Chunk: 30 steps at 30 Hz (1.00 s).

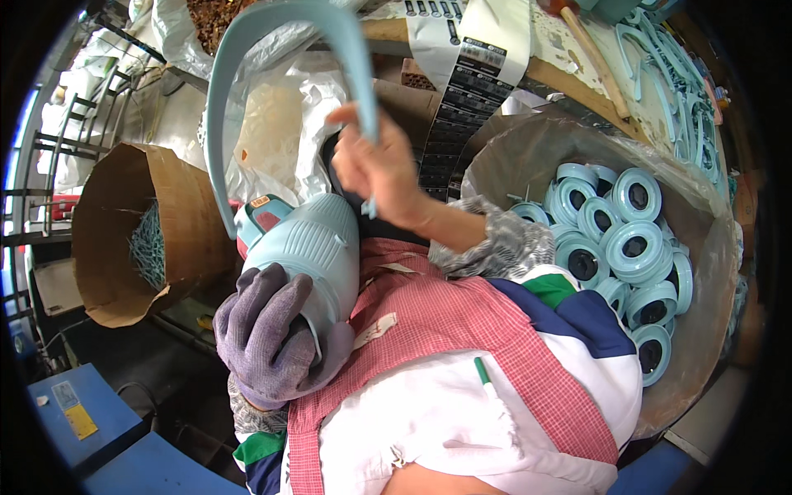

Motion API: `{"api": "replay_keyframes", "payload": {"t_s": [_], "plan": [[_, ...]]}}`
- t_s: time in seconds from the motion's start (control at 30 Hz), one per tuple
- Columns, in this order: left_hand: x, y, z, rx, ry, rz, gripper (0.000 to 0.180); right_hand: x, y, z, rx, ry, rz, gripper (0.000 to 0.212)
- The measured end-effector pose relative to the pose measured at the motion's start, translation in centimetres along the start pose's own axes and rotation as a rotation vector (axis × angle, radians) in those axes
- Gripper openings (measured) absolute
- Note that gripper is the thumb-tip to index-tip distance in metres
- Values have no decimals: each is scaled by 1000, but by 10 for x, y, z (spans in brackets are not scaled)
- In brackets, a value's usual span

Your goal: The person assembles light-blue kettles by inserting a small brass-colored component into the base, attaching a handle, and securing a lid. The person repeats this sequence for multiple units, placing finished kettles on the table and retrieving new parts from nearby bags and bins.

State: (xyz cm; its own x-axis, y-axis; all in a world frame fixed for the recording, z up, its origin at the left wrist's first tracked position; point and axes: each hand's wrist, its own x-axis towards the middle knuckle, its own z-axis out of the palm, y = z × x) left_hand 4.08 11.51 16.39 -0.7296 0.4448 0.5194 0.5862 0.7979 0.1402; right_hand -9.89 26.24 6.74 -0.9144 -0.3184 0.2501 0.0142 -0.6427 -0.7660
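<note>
A light-blue, ribbed thermos casing [309,239] lies tilted against my lap, with a darker teal and red part at its far end. My left hand [276,338], in a purple-grey knit glove, is closed around the casing's near end. A long, curved light-blue carry handle [216,124] arches above the casing. One of its ends comes down beside the casing's far left side; whether it is fastened there I cannot tell. The other side of the arch passes through my bare right hand [375,169], which is blurred, its fingers closed about the handle.
On the right, a plastic-lined bin [701,330] holds several round light-blue parts [634,241] with black centres. A cardboard drum [190,206] with thin teal sticks stands left. The far bench carries a label strip [474,82], a wooden shaft [594,62] and loose handles [685,107].
</note>
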Motion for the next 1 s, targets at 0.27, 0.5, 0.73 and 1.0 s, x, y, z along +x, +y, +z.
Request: {"api": "replay_keyframes", "payload": {"t_s": [0.27, 0.5, 0.73, 1.0], "plan": [[-35, -22, 1, -350, 152, 204, 40, -28, 36, 33, -113, -142, 267, 23], [-77, -53, 18, -1195, 461, -1208, 45, -37, 41, 41, -217, -321, 385, 28], [-95, -39, 54, -1681, 627, -1076, 31, -28, 17, 23, -190, -326, 553, 32], [-98, -24, 67, -1379, 678, -991, 28, -35, 18, 24, -228, -296, 548, 26]]}}
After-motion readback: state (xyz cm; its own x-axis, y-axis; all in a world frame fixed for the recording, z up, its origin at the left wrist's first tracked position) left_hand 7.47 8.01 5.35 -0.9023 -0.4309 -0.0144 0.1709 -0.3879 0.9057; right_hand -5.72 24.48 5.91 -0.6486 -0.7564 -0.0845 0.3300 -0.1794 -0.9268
